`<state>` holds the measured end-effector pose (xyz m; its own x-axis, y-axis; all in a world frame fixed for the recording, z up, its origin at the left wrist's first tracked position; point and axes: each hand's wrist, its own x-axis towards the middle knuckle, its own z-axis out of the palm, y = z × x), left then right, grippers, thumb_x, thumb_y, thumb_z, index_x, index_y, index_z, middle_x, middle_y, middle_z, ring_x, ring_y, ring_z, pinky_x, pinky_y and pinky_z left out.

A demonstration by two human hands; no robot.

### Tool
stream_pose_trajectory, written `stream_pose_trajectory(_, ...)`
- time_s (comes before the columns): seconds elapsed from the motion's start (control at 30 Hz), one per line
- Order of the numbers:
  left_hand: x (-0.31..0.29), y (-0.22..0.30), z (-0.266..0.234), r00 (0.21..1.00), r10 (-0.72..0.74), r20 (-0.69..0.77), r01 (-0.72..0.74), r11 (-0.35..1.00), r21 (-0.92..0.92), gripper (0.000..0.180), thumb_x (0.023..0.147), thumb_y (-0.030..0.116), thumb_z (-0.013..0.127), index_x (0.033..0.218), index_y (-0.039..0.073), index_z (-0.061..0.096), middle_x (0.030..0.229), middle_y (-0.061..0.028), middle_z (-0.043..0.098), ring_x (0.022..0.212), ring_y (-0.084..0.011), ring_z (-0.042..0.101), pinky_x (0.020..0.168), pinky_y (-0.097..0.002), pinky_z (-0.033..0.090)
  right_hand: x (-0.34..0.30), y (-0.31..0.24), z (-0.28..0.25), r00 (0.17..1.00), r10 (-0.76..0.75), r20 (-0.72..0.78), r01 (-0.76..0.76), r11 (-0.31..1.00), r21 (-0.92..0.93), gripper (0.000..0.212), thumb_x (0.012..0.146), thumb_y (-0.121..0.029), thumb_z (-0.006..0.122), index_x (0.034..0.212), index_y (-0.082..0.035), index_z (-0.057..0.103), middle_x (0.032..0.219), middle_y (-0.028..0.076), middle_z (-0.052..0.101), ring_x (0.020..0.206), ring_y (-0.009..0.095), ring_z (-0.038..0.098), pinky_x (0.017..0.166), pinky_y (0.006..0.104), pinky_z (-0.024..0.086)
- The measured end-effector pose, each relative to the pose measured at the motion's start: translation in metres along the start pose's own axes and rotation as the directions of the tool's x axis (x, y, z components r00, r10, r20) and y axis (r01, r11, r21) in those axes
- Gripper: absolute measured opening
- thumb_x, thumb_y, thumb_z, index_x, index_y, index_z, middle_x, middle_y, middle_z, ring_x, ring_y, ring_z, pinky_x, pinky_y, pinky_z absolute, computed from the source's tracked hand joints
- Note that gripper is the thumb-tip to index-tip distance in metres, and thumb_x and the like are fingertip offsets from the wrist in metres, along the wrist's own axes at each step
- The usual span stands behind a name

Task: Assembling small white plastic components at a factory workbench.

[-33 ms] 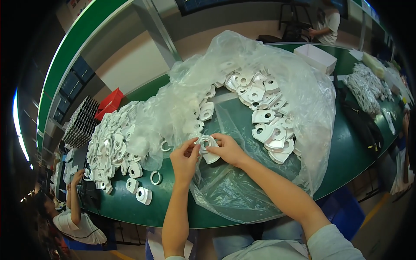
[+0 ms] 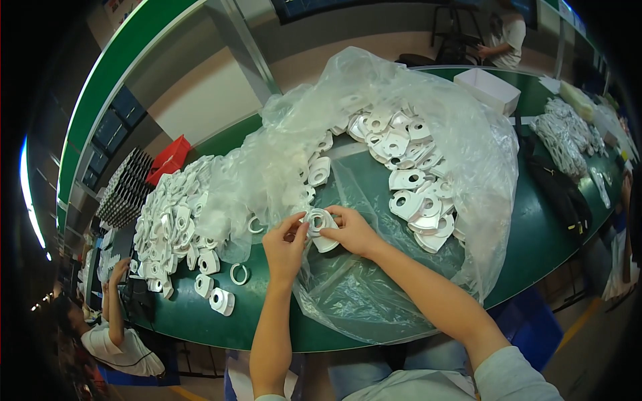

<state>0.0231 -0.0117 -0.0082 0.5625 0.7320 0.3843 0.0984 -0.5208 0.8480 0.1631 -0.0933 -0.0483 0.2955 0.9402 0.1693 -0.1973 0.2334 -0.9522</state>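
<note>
Between my two hands, over the plastic sheet, is a white plastic housing part (image 2: pixel 325 242) with a round ring-shaped opening. My left hand (image 2: pixel 285 244) pinches its left edge with thumb and fingertips. From the right, my right hand (image 2: pixel 350 230) grips the same part, its thumb lying by the ring. Loose white parts of a similar shape (image 2: pixel 421 200) are heaped on the clear plastic bag (image 2: pixel 361 294) ahead and to the right. At the left, a white ring (image 2: pixel 240 274) lies on the table near several separate parts (image 2: pixel 221 302).
A large pile of white parts (image 2: pixel 170 227) covers the green table's (image 2: pixel 267 327) left side. Behind it stand a red bin (image 2: pixel 168 160) and stacked dark trays (image 2: pixel 125 190). A white box (image 2: pixel 487 91) and bundled white cords (image 2: pixel 565 137) are at the right. A co-worker (image 2: pixel 120 341) sits at left.
</note>
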Motion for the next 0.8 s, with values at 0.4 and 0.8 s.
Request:
stream_pose_trajectory(0.4,-0.0002,-0.0028,-0.0042,0.996,0.093,-0.001,-0.092,0.986,0.137,0.018,0.081,0.002,0.063,0.099,0.001,0.067,0.084,-0.0037,0.058,0.065,-0.0083,0.058,0.050,-0.0196,0.046,0.0004,-0.0012,0.0004,0.998,0.041,0.050,-0.042,0.999,0.015,0.030,0.079,-0.002,0.062,0.107,0.002,0.054,0.086,0.010,0.067,0.074,0.011,0.062,0.065,0.0249,0.048)
stream_pose_trajectory(0.8,0.0004,-0.0092,-0.0082,0.979,-0.182,0.097,0.193,0.974,-0.116,0.018,0.083,0.003,0.061,0.099,-0.003,0.066,0.080,-0.0039,0.063,0.064,-0.0092,0.058,0.055,-0.0214,0.047,-0.0026,-0.0039,0.0001,0.996,0.018,0.088,-0.018,1.000,-0.004,0.032,0.080,0.000,0.062,0.110,0.001,0.053,0.092,0.008,0.066,0.080,0.010,0.062,0.072,0.0236,0.048)
